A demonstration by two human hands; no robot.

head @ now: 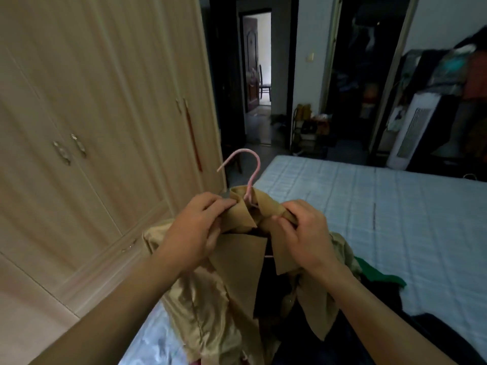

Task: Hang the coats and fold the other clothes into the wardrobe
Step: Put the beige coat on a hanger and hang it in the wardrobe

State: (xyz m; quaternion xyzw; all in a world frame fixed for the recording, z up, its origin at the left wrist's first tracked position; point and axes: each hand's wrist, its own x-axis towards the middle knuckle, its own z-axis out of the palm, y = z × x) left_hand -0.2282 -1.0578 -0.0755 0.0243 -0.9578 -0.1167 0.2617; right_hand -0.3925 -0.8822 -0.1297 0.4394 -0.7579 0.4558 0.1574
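- Tan coat point(237, 259): held up in front of the person, over the near end of the bed point(395, 206). The collar is uppermost and the body hangs down towards the bottom of the view. A shiny, pale lining shows on its left side.
- Pink hanger point(250, 164): seated inside the collar, so only the hook and a short piece of the lower bar show. The hook rises above the collar, between the two hands, with its open end pointing left.
- Left hand point(195, 230): fingers curled, pinching the left collar fold just beside the hook's stem.
- Right hand point(303, 238): fingers curled round the right collar fold, at about the same height, just beside the stem on the other side.
- Governing relation: the wardrobe point(105, 101) lies to the left of the coat and both hands, and the left hand is the nearer to it. The hanger's long axis is judged to run left to right across the view, from one hand to the other.
- Wardrobe condition: the doors in view are closed, and a pair of handles point(71, 148) sits well apart from the left hand.
- Assessment: hanging the coat calls for a carry to the left. One hand must let go to open a door, and the left is better placed.
- Surroundings: a green garment point(379, 275) and dark clothes point(421, 325) lie on the bed to the right of the coat, not yet folded.
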